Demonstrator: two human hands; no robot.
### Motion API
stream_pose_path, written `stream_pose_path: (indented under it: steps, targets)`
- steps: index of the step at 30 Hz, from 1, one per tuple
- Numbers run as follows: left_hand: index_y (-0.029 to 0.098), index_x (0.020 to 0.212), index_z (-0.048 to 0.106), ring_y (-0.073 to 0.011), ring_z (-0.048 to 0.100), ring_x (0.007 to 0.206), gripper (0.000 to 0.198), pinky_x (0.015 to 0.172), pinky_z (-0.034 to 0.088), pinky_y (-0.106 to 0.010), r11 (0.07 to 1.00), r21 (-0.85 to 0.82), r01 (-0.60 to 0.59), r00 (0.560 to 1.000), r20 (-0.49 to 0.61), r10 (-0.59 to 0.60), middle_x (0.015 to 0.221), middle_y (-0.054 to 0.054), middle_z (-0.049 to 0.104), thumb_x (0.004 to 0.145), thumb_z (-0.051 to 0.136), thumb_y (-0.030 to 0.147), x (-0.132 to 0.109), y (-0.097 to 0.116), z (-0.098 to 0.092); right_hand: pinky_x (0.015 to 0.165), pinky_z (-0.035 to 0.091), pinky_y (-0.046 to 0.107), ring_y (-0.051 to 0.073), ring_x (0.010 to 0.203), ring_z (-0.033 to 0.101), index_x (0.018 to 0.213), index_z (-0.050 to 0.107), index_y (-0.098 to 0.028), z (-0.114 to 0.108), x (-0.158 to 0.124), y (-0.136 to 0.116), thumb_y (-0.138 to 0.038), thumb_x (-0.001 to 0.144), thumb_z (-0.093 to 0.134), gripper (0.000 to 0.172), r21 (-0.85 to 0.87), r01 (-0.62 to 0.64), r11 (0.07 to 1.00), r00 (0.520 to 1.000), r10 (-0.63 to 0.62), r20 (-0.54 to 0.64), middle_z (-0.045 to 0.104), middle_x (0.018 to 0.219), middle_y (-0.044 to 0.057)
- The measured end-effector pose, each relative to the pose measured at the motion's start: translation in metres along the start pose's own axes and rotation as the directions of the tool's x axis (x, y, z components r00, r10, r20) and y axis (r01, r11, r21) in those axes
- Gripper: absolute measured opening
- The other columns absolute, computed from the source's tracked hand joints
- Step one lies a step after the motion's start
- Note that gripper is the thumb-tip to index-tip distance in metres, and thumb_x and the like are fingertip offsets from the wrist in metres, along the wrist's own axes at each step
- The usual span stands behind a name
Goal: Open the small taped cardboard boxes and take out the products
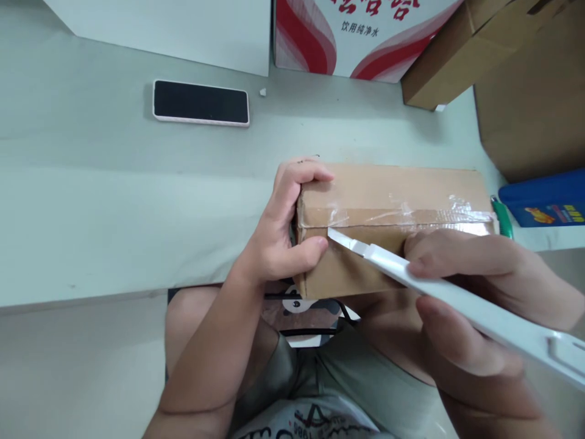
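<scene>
A brown cardboard box (pixel 365 183) lies at the table's front edge, its near side jutting past it. Clear tape (pixel 457 213) runs along the seam on its top. My left hand (pixel 292 225) grips the box's left end, fingers over the far side and thumb on the near flap. In my right hand (pixel 475 286) is a white utility knife (pixel 439 292), held between thumb and fingers. Its blade is out, and the tip meets the seam near the left end, close to my left thumb.
A phone (pixel 201 103) lies face up at the back left of the table (pixel 114 213). Behind stand a white panel (pixel 183 30), a red and white carton (pixel 365 49) and a tall cardboard box (pixel 448 55). A blue packet (pixel 543 195) and a green object (pixel 503 218) are at the right.
</scene>
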State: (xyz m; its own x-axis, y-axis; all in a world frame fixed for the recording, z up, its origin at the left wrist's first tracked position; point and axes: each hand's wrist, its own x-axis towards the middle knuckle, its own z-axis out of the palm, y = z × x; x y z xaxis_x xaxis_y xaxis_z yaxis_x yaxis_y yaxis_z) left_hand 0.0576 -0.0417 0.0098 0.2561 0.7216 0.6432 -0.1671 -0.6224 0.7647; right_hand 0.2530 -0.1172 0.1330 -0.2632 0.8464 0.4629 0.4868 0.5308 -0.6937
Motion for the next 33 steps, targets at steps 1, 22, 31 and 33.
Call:
stream_pose_path:
  steps: [1,22,31,33]
  targets:
    - [0.035,0.143,0.052,-0.0368,0.055,0.132,0.063,0.116,0.047,-0.062,1.000,-0.001,0.005,1.000,0.004,-0.005,0.132,-0.010,0.054,0.090,0.064,0.069,0.000,0.000,0.000,0.040,0.038,0.028,0.013,0.049,0.057,0.083,0.065,-0.022,0.000,0.000,0.000,-0.019,0.084,0.068,0.005,-0.010,0.016,1.000,1.000,-0.016,0.011,0.060,0.059,-0.002]
    - [0.037,0.140,0.051,-0.0352,0.056,0.129,0.069,0.113,0.049,-0.055,0.999,-0.013,0.040,0.999,-0.003,-0.040,0.134,-0.009,0.055,0.085,0.068,0.075,-0.003,-0.008,0.000,0.048,0.045,0.030,0.014,0.054,0.058,0.083,0.062,-0.025,0.003,-0.010,-0.004,-0.019,0.083,0.070,0.010,-0.133,0.067,0.989,0.998,-0.066,0.014,0.062,0.067,-0.002]
    - [0.037,0.139,0.053,-0.0359,0.057,0.130,0.069,0.111,0.051,-0.055,0.997,-0.005,0.077,0.997,-0.005,-0.077,0.135,-0.009,0.057,0.084,0.068,0.075,-0.003,-0.004,-0.001,0.047,0.039,0.031,0.015,0.052,0.053,0.080,0.063,-0.026,-0.005,-0.007,-0.004,-0.023,0.087,0.066,0.008,-0.105,0.025,0.994,1.000,-0.025,-0.002,0.059,0.064,-0.002]
    - [0.037,0.139,0.053,-0.0363,0.057,0.130,0.070,0.112,0.051,-0.056,0.998,0.003,0.066,0.998,0.001,-0.066,0.135,-0.009,0.057,0.083,0.069,0.075,-0.003,-0.005,-0.001,0.047,0.039,0.032,0.016,0.052,0.055,0.081,0.064,-0.026,-0.005,-0.008,-0.004,-0.023,0.087,0.068,0.008,-0.105,0.018,0.994,1.000,-0.019,-0.010,0.061,0.064,-0.001]
